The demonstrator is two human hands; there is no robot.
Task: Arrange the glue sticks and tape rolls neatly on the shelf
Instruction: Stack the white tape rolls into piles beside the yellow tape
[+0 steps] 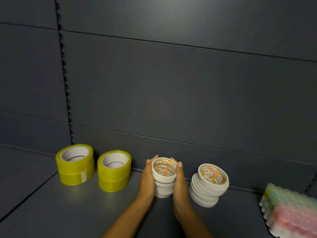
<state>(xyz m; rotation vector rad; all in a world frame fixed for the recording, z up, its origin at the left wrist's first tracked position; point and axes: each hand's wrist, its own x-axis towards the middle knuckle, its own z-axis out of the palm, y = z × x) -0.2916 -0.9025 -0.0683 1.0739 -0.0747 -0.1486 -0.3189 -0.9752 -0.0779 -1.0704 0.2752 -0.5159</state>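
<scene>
Both hands on centre stack of white tape rolls [164,177]: left hand [147,177] flat on its left side, right hand [178,179] flat on its right, fingers straight, palms pressing inward, not curled round. Prob squaring the stack, since lower rolls sit offset from the top ones. Stack stands on shelf [72,208], close to back panel [188,83]. Just right of stack: second white stack [209,185], leaning and stepped, not yet trued up. Left of stack: yellow tape pair [114,170], then another yellow pair [75,164] further left, each two high, already tidy in a row. Far right of stack: blurred pastel pack [289,212] at frame edge, contents can't tell. Glue sticks as such not identifiable.
</scene>
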